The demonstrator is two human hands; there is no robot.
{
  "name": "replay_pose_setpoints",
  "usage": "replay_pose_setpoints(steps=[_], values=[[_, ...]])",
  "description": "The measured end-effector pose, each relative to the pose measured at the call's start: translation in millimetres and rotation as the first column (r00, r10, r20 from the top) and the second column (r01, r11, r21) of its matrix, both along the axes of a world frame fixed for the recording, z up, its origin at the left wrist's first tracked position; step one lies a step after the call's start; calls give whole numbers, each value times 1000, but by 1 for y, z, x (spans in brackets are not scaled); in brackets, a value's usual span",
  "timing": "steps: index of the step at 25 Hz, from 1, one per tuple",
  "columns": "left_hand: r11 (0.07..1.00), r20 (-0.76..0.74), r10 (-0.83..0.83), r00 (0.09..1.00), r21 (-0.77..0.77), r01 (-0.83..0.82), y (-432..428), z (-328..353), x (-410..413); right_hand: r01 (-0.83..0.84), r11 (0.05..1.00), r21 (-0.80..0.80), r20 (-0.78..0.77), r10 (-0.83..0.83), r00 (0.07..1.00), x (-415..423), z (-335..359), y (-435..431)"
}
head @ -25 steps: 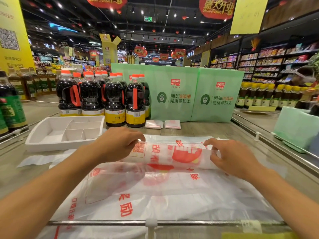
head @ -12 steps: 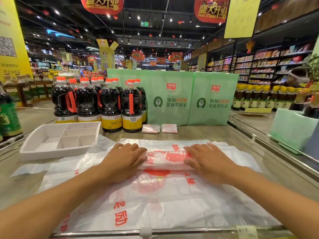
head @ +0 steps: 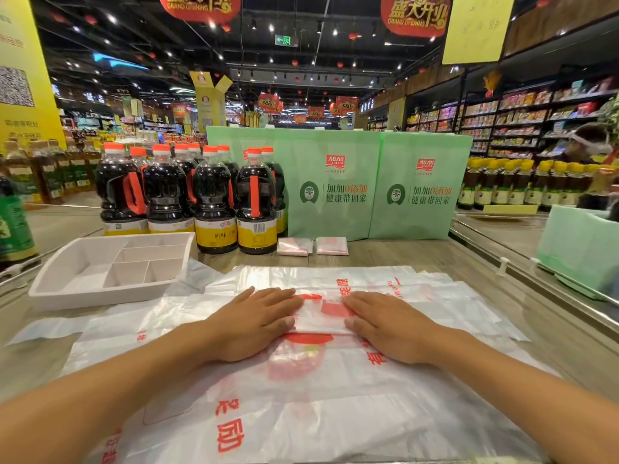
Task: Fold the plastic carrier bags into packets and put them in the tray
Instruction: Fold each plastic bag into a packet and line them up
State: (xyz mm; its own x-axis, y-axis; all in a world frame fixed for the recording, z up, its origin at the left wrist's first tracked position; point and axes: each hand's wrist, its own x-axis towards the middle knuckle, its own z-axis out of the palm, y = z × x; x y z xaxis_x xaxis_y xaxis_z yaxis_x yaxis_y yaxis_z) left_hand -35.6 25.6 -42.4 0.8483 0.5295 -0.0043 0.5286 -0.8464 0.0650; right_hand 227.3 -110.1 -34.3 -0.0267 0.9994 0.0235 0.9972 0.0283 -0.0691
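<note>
Bag [head: 321, 321], folded to a strip, lies mid-tabletop [head: 402, 256] on flat bags [head: 301, 413], pressed at either end by left hand [head: 254, 324] and right hand [head: 390, 328], each grip apart, fingers straight; tray [head: 67, 291] near left, two packets [head: 294, 246] behind, beside bottles [head: 214, 202].

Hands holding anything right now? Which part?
Nothing gripped. The left hand and right hand lie flat with straight fingers, pressing the left and right ends of the folded bag.
</note>
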Motion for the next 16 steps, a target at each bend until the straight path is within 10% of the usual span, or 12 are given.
replay_pose_setpoints(steps=[16], values=[[973,-193,174,966,-119,-199,13,5,-29,283,916,-284,5,-294,956,59,-7,-26]])
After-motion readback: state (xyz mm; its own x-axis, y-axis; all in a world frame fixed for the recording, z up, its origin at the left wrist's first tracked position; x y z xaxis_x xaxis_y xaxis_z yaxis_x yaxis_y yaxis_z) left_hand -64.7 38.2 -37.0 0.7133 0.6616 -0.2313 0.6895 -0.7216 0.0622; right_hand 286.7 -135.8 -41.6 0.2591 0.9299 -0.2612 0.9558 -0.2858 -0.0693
